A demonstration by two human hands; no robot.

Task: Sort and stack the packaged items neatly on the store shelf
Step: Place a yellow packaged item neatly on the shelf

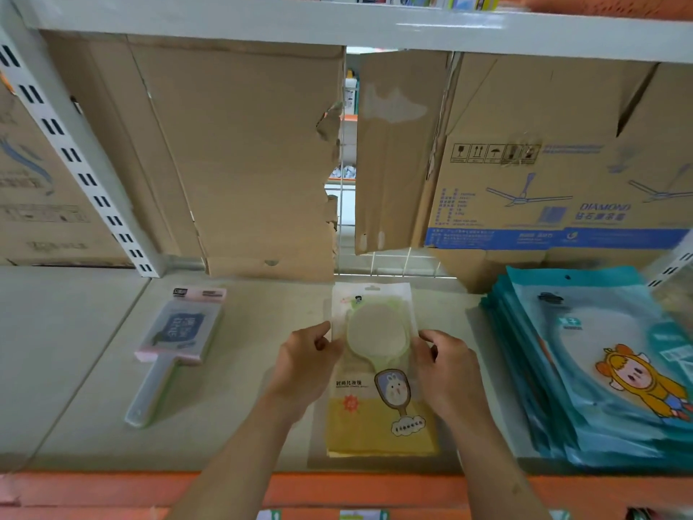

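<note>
Teal packs (600,369) lie stacked; the left hand (307,354) and right hand (446,365) pinch the edges of the yellow mirror pack (378,407), while the pink mirror pack (176,339) lies askew, likely unsorted.

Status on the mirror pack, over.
Left hand, right hand pinch yellow mirror pack, flat on shelf. Teal stack right, pink pack left, both apart from it.

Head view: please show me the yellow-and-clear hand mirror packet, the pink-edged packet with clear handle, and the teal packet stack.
yellow-and-clear hand mirror packet (378,425): head view, yellow lower part.
pink-edged packet with clear handle (180,327): head view, dark label.
teal packet stack (607,354): head view, top packet's face.
</note>
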